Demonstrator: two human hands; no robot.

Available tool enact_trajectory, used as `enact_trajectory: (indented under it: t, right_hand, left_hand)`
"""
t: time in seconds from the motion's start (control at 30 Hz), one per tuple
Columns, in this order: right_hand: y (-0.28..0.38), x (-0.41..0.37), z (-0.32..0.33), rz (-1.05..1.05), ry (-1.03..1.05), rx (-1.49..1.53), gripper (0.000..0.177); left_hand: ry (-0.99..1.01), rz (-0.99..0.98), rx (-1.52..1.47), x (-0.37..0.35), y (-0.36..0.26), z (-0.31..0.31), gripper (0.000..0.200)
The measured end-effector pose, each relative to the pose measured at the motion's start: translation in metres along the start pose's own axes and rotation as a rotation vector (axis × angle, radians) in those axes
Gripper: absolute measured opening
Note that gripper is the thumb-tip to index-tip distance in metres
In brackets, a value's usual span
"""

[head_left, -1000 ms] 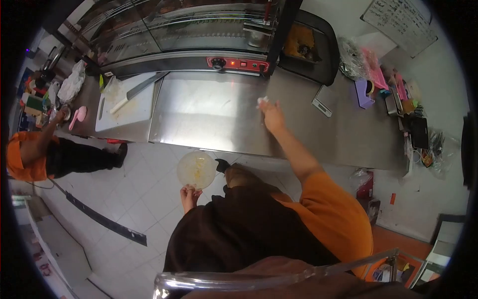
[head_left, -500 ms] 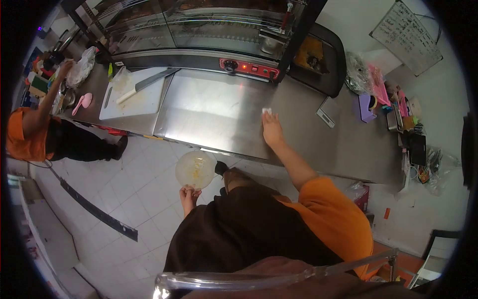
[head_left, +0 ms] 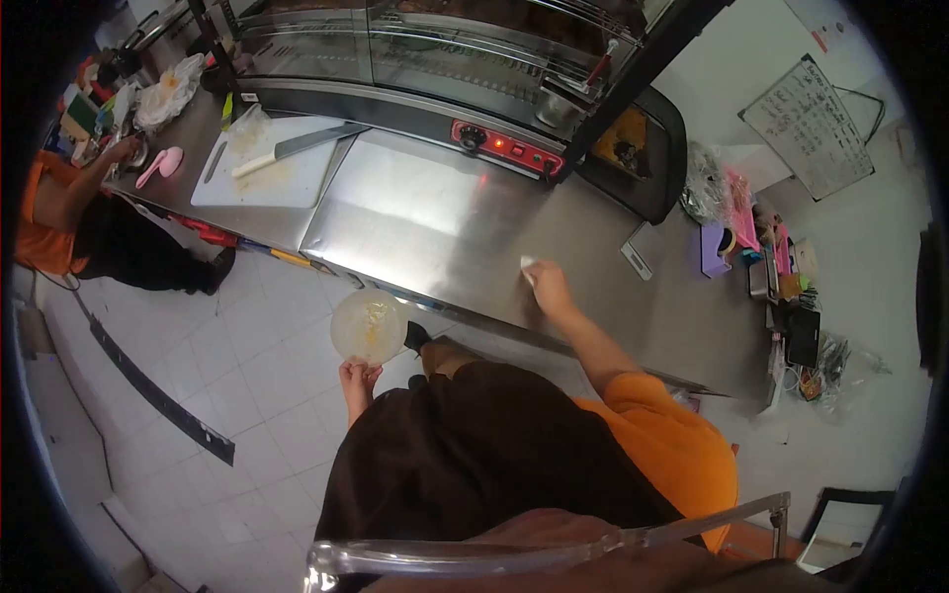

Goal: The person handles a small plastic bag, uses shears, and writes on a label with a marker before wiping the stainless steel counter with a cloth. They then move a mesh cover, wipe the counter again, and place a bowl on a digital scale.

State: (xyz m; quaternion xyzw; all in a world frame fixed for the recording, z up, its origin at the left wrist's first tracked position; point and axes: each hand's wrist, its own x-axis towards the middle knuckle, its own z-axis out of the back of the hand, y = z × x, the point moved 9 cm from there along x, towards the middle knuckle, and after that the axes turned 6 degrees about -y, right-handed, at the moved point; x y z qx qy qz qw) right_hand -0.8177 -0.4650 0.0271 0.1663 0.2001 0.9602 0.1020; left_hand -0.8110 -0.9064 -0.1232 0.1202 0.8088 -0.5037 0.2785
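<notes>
My left hand grips the near rim of a round, translucent plastic dish, held out in front of the counter. Yellowish scraps show inside the dish. Over the steel counter, my right hand is closed on a small white wipe, its fingertips right at the metal surface. Left of the bare steel lies a white cutting board with yellowish residue, and a large knife with a pale handle rests across it.
A glass-fronted display warmer with a red control panel stands behind the counter. To the right are a black tray, a small scale and a purple tape dispenser. A co-worker in orange stands at far left, near a pink utensil.
My right hand has drawn the wipe nearer to the counter's front edge. My left hand still holds the dish. The co-worker's arm has come down to the counter, and the view has shifted slightly.
</notes>
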Motion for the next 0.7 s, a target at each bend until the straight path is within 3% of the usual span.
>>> enact_trajectory:
  t: [0.1,0.2,0.23,0.37,0.47,0.57,0.7]
  right_hand:
    - [-0.033,0.074,-0.012,-0.03,-0.147,0.015,0.009]
    - [-0.02,0.108,-0.012,0.018,-0.146,-0.041,0.008]
    - [-0.025,0.089,-0.016,-0.003,-0.224,0.024,0.007]
    - [0.014,-0.012,0.005,0.112,-0.025,0.201,0.01]
    - [-0.01,0.012,0.016,0.058,-0.059,0.117,0.012]
    - [-0.023,0.081,0.004,0.017,-0.229,0.197,0.012]
    - [0.011,0.057,-0.029,-0.065,-0.1,0.195,0.014]
  left_hand:
    - [0.004,0.013,0.029,0.002,0.001,0.002,0.04]
    - [-0.011,0.012,0.049,-0.004,-0.001,0.001,0.042]
    - [-0.01,0.003,0.052,-0.004,-0.005,-0.004,0.042]
    - [-0.035,0.057,0.02,-0.001,0.006,-0.009,0.04]
    - [-0.023,0.07,0.049,0.001,0.014,-0.014,0.038]
    - [0.034,0.044,0.1,0.004,0.011,-0.02,0.035]
    - [0.068,0.076,0.137,0.003,0.026,-0.023,0.033]
